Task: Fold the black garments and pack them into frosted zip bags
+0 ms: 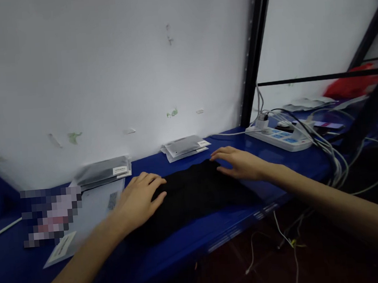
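Note:
A black piece of cloth (193, 193) lies spread on the blue shelf top, its exact kind unclear. My left hand (142, 195) rests at its left side, fingers stretched over the edge and thumb apart. On the far right corner of the cloth is my right hand (234, 162), with its fingertips touching the fabric and a gap between thumb and forefinger. Beside my left hand lies a frosted plastic bag (92, 210) with a white label.
Flat packaged bags (104, 172) lie at the wall on the left, and more packets (186, 147) behind the cloth. A white power strip (280, 138) with tangled cables (332, 160) sits right, past a black upright post (256, 53). The shelf's front edge (229, 234) is close.

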